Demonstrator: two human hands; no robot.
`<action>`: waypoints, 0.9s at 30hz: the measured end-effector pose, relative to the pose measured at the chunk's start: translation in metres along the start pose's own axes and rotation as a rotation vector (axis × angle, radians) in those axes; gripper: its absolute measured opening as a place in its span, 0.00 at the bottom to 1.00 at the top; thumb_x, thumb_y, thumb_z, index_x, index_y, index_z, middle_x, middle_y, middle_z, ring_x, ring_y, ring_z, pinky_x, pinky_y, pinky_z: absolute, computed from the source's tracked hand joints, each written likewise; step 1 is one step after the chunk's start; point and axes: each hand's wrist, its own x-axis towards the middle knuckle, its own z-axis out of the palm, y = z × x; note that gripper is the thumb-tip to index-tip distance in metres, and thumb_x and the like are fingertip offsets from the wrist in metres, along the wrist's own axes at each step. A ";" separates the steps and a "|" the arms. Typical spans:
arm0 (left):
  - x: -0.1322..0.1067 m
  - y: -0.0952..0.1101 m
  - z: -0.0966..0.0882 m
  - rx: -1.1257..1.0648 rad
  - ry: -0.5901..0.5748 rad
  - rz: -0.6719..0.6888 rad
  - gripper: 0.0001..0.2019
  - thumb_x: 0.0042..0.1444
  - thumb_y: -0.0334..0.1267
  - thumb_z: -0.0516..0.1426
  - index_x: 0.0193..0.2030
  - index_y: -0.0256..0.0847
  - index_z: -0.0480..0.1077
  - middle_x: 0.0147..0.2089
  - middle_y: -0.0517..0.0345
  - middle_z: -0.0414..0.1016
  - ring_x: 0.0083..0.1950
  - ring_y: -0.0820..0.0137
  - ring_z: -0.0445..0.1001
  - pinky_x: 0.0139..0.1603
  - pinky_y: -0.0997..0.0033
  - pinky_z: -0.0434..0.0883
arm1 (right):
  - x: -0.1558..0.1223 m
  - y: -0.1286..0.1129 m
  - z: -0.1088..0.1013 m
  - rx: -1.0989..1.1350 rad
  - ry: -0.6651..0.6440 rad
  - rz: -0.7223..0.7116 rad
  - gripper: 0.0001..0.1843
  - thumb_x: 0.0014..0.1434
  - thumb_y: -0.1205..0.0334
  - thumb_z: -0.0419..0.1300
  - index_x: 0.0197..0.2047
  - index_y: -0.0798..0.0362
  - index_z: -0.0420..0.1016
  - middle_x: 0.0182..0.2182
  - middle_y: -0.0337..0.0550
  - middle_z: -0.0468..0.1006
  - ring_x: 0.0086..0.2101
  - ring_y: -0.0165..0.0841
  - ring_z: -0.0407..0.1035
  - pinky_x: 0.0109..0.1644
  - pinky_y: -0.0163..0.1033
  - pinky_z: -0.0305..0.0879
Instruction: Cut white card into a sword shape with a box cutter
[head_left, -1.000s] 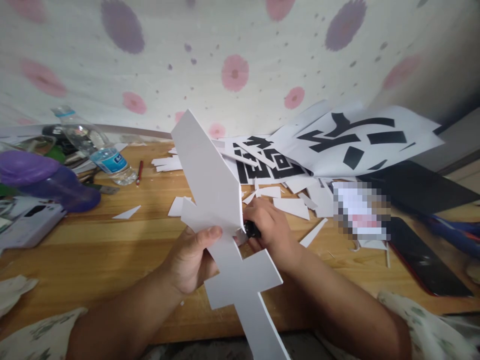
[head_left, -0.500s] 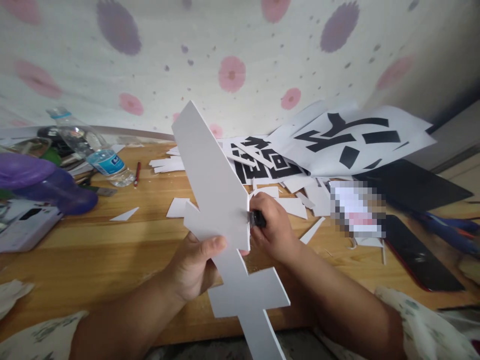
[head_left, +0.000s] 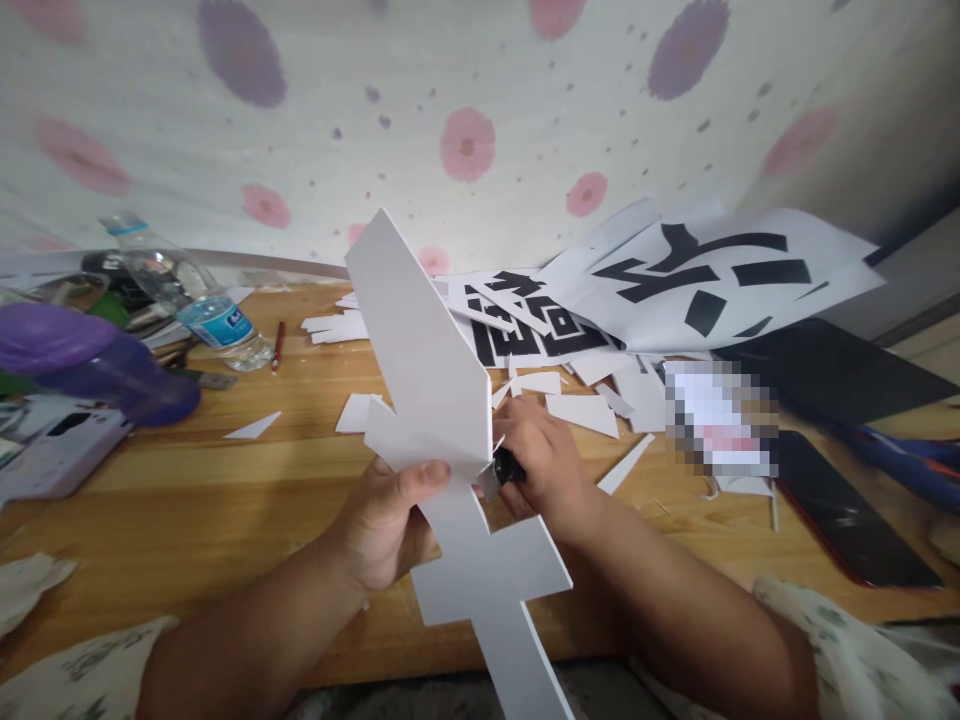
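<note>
A white foam board cutout point(head_left: 427, 360) with a stepped outline stands tilted in front of me, its lower end running out of view. My left hand point(head_left: 390, 515) grips it near the middle, thumb flat on the face and fingers behind. My right hand point(head_left: 551, 460) is closed around a utility knife point(head_left: 508, 465) with a dark body. Its grey blade lies at the board's right edge, by the inner notch. A thin white sliver sticks up beside the blade. Most of the knife's handle is hidden in my fingers.
White offcuts point(head_left: 585, 413) litter the wooden table point(head_left: 262, 510). Printed sheets with black characters point(head_left: 701, 275) lie at the back right, near a black phone point(head_left: 851, 510). To the left are a water bottle point(head_left: 221, 325), a purple bottle point(head_left: 97, 360) and a red pen point(head_left: 279, 345).
My right hand has drawn the knife down along the board's right edge to the notch, and the edge corner there is cut away. My left hand keeps its hold.
</note>
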 end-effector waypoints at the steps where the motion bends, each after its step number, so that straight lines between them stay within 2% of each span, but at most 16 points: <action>1: -0.001 0.000 0.000 0.008 0.000 -0.005 0.12 0.41 0.40 0.70 0.31 0.38 0.77 0.26 0.59 0.77 0.26 0.73 0.74 0.27 0.77 0.72 | -0.001 0.000 0.000 0.007 0.015 0.001 0.08 0.52 0.70 0.53 0.36 0.50 0.61 0.27 0.39 0.66 0.26 0.33 0.60 0.29 0.38 0.56; 5: -0.004 0.001 0.003 0.026 0.019 -0.001 0.13 0.38 0.40 0.71 0.30 0.39 0.77 0.24 0.61 0.77 0.24 0.73 0.73 0.23 0.78 0.70 | -0.002 0.004 0.000 0.040 0.022 0.041 0.13 0.50 0.74 0.51 0.38 0.49 0.60 0.28 0.39 0.65 0.28 0.34 0.61 0.30 0.37 0.56; 10: -0.006 0.002 0.007 0.030 0.034 -0.004 0.14 0.37 0.41 0.72 0.31 0.40 0.77 0.26 0.61 0.78 0.23 0.73 0.73 0.22 0.77 0.70 | -0.003 0.008 -0.001 0.053 0.032 0.090 0.14 0.50 0.75 0.51 0.38 0.48 0.59 0.29 0.38 0.64 0.27 0.33 0.60 0.30 0.37 0.56; 14: -0.004 0.001 0.003 0.041 0.016 0.013 0.13 0.40 0.42 0.71 0.30 0.39 0.78 0.24 0.60 0.77 0.24 0.74 0.73 0.26 0.77 0.72 | -0.002 0.006 0.000 0.108 0.045 0.032 0.13 0.51 0.74 0.51 0.38 0.48 0.59 0.28 0.38 0.65 0.28 0.33 0.60 0.30 0.37 0.56; 18: 0.000 -0.001 0.000 -0.029 -0.012 0.027 0.13 0.42 0.39 0.70 0.35 0.40 0.77 0.29 0.61 0.78 0.29 0.73 0.74 0.32 0.75 0.73 | -0.001 0.002 0.001 0.060 0.020 -0.048 0.09 0.54 0.71 0.52 0.38 0.49 0.61 0.27 0.38 0.65 0.27 0.34 0.60 0.30 0.38 0.55; 22: 0.001 0.000 0.001 -0.035 -0.010 0.058 0.13 0.42 0.37 0.69 0.36 0.39 0.76 0.31 0.61 0.78 0.31 0.72 0.75 0.32 0.74 0.73 | -0.001 0.002 0.002 0.019 0.023 -0.061 0.08 0.55 0.70 0.52 0.37 0.50 0.61 0.26 0.37 0.64 0.26 0.33 0.58 0.29 0.38 0.53; 27: -0.001 -0.001 0.000 0.042 -0.036 0.081 0.11 0.43 0.39 0.69 0.34 0.39 0.77 0.27 0.61 0.77 0.26 0.73 0.74 0.28 0.76 0.73 | -0.003 0.004 0.002 0.022 0.024 -0.052 0.13 0.49 0.73 0.53 0.38 0.49 0.60 0.27 0.37 0.64 0.26 0.33 0.58 0.29 0.38 0.53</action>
